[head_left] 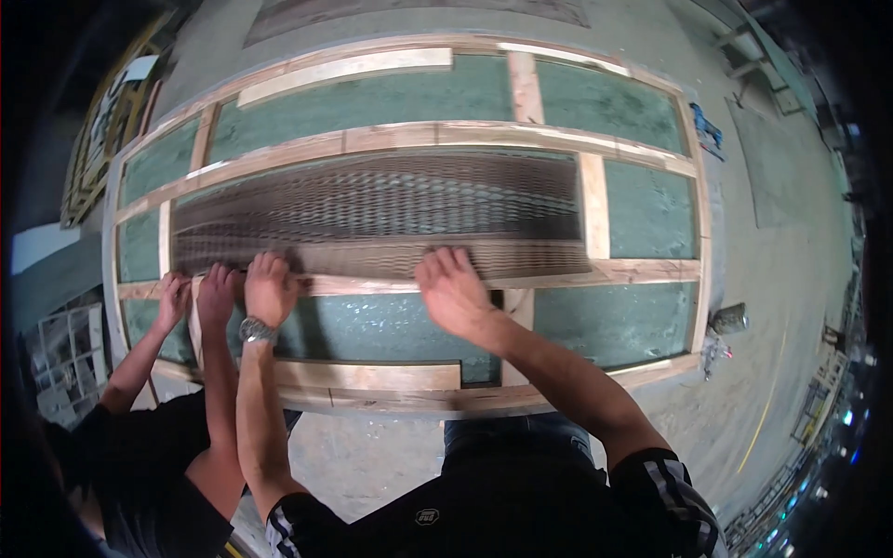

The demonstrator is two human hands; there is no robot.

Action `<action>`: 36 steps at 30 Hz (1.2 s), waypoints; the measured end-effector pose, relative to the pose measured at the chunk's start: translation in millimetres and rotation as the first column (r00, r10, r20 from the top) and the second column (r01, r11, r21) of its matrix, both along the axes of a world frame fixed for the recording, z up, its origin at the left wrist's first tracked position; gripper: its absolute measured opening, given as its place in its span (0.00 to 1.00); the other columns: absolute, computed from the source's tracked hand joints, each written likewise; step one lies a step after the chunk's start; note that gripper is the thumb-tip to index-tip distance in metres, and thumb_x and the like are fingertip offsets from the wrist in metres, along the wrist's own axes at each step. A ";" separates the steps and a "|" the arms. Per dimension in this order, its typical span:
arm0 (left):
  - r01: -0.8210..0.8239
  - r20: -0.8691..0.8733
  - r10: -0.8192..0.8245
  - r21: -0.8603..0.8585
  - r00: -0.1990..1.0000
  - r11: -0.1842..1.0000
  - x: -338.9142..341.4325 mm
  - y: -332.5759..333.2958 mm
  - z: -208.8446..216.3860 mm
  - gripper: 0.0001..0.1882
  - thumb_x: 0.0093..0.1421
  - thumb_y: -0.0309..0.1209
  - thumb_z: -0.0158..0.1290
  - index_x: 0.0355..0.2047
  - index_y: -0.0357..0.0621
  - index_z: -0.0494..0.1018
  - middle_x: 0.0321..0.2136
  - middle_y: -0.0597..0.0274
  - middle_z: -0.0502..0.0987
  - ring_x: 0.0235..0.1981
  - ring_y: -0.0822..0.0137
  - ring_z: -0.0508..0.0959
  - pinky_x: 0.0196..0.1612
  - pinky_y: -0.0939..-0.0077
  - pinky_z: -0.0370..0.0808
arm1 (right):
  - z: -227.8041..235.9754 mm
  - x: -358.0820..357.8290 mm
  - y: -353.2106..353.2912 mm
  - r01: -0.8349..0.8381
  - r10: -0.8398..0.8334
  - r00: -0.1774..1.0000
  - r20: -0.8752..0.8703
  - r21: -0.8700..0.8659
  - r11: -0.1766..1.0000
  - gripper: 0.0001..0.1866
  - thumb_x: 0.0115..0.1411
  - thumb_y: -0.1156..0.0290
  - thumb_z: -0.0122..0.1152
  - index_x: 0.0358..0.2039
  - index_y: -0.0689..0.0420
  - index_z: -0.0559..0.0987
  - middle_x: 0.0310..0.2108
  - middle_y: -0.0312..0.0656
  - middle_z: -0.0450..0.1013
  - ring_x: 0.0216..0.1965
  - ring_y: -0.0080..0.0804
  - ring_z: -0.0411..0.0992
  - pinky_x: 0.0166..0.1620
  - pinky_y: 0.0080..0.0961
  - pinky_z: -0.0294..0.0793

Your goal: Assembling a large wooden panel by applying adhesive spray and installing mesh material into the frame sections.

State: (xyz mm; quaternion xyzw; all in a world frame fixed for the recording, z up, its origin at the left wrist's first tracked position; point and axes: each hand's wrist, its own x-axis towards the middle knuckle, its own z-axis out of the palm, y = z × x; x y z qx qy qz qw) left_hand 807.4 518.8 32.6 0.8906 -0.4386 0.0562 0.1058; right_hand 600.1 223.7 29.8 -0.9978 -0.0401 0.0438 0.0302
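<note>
A brown honeycomb cardboard panel (391, 200) lies in the long middle bay of a wooden frame (642, 272), its cells partly stretched apart. Its near strip overlaps the frame's lengthwise rail. My left hand (269, 290), below a metal wristwatch (257, 329), has its fingers curled over the panel's near edge. Further right along that edge, my right hand (453, 286) is closed on the honeycomb with bent fingers. The fingertips of both hands are partly hidden.
Left of me, a co-worker's two hands (216, 296) rest by the panel's left end. Greenish sheet (609, 321) shows through the frame's other bays. A loose wooden strip (349, 73) lies in the far bay. A blue power tool (707, 130) is beyond the frame's right edge.
</note>
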 end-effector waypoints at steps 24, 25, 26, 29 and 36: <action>-0.069 -0.140 0.128 0.365 0.982 0.929 -18.2 -25.2 32.0 0.33 0.50 0.39 0.66 0.58 0.52 0.72 0.51 0.56 0.72 0.54 0.52 0.70 0.54 0.54 0.70 | -10.3 -9.9 -29.3 0.137 -0.157 0.980 0.125 0.158 0.978 0.31 0.48 0.65 0.68 0.53 0.63 0.76 0.49 0.48 0.70 0.50 0.45 0.65 0.51 0.42 0.66; -0.072 -0.159 0.144 0.391 0.977 0.918 -17.3 -27.2 32.8 0.32 0.50 0.39 0.66 0.56 0.50 0.74 0.51 0.57 0.72 0.54 0.52 0.71 0.54 0.54 0.70 | -8.9 -9.5 -31.8 0.110 -0.131 0.979 0.154 0.142 0.984 0.28 0.48 0.65 0.67 0.50 0.63 0.77 0.46 0.47 0.70 0.50 0.45 0.65 0.50 0.42 0.66; -0.074 -0.157 0.146 0.390 0.977 0.918 -15.3 -26.1 29.5 0.32 0.50 0.39 0.66 0.56 0.50 0.74 0.51 0.57 0.72 0.54 0.52 0.71 0.54 0.54 0.70 | -7.8 -8.8 -33.8 0.084 -0.106 0.978 0.182 0.124 0.989 0.25 0.49 0.66 0.66 0.48 0.63 0.78 0.44 0.46 0.70 0.49 0.45 0.65 0.50 0.42 0.65; 0.001 -0.139 0.034 0.241 0.990 0.970 -8.1 -27.6 20.3 0.27 0.50 0.40 0.67 0.51 0.48 0.75 0.50 0.57 0.73 0.54 0.54 0.72 0.54 0.54 0.70 | -5.9 -6.5 -38.5 0.070 -0.101 0.981 0.166 0.187 0.980 0.22 0.50 0.68 0.64 0.46 0.62 0.78 0.42 0.47 0.69 0.48 0.46 0.66 0.49 0.42 0.66; 0.012 -0.141 0.035 0.319 0.989 0.948 -13.5 -43.6 29.8 0.27 0.53 0.41 0.65 0.53 0.50 0.76 0.44 0.58 0.75 0.49 0.53 0.74 0.52 0.55 0.71 | -7.4 -4.4 -39.9 0.182 -0.268 0.939 0.216 0.350 0.919 0.17 0.51 0.71 0.63 0.42 0.61 0.79 0.43 0.49 0.68 0.47 0.45 0.66 0.50 0.43 0.67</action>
